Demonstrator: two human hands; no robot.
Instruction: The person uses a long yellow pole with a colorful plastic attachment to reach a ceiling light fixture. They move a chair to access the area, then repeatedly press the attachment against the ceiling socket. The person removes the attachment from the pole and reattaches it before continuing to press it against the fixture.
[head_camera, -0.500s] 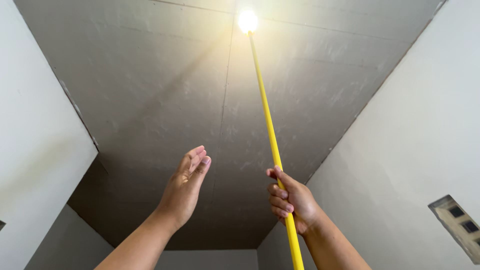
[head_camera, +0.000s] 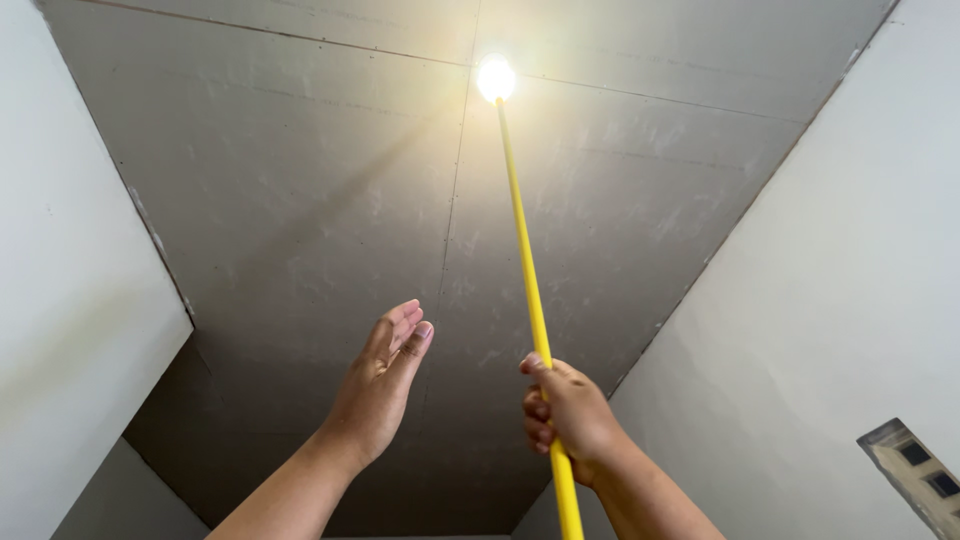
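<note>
Yellow pole (head_camera: 528, 290), head view: it runs from the bottom edge up to a lit bulb (head_camera: 496, 78) on the grey ceiling (head_camera: 300, 180), its top end lost in the glare. Right hand (head_camera: 562, 412): grip closed around the pole's lower part. Left hand (head_camera: 385, 380): grip apart, fingers straight, raised, holding nothing, clear of the pole. Pale walls (head_camera: 830, 300) either side.

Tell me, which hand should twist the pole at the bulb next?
Probably the right hand: it already grips the yellow pole, whose top reaches the lit bulb on the ceiling. The left hand is open, beside the pole, holding nothing.
</note>
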